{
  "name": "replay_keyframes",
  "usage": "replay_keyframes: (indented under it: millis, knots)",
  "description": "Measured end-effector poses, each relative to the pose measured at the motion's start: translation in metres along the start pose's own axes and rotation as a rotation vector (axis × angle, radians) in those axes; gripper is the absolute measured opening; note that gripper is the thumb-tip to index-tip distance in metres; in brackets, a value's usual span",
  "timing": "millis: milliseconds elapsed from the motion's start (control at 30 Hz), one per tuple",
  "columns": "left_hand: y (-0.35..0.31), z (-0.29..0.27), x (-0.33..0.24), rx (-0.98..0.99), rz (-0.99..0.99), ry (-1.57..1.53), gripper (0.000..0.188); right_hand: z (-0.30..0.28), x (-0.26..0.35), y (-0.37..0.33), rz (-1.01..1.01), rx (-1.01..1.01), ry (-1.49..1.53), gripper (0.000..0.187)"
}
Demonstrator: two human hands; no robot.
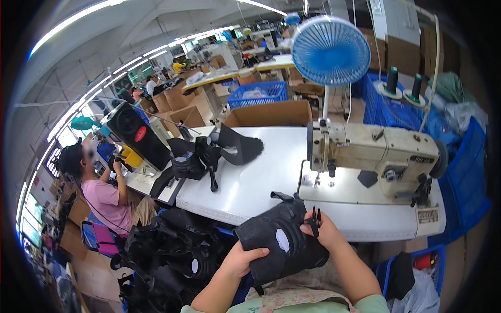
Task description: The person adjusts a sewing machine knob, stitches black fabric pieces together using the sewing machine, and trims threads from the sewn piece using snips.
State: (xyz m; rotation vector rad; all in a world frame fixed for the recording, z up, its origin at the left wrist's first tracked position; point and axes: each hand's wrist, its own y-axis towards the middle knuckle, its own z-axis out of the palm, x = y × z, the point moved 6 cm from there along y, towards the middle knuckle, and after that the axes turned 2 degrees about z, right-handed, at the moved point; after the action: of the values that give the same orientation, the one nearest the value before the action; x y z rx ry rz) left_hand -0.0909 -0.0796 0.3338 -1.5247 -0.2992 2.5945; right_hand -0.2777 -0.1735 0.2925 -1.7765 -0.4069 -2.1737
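A black padded fabric piece, shaped like a brace with a white oval in its middle, is held up in front of me. My left hand grips its left edge, thumb on top. At its right edge, my right hand is closed around black thread snips, blades pointing up. That hand also touches the fabric; whether it grips the edge is hidden. Just beyond stands the white table with a sewing machine. More black fabric pieces lie on the table's left part.
A heap of black pieces fills the space at lower left. At lower right is a blue crate with cloth and a red spool. A blue fan rises behind the table. Someone in a pink shirt works at the left.
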Motion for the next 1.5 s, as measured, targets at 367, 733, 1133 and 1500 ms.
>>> replay_keyframes:
  millis: [367, 733, 1133, 1500]
  knots:
    - [-0.019, -0.019, -0.033, 0.024, 0.164, -0.112, 0.037, -0.044, 0.025, -0.024, -0.11, -0.239, -0.129, 0.018]
    - [0.028, -0.028, -0.066, -0.212, 0.37, -0.164, 0.037, -0.073, -0.033, 0.013, -0.069, -0.198, -0.639, 0.021]
    - [0.103, 0.002, -0.08, -0.396, 0.208, -0.003, 0.04, -0.085, -0.037, 0.026, 0.084, -0.022, -0.549, 0.028]
    - [-0.031, 0.081, -0.114, -0.667, 0.351, -0.033, 0.049, -0.094, 0.044, -0.054, 0.035, 0.214, -0.514, 0.019]
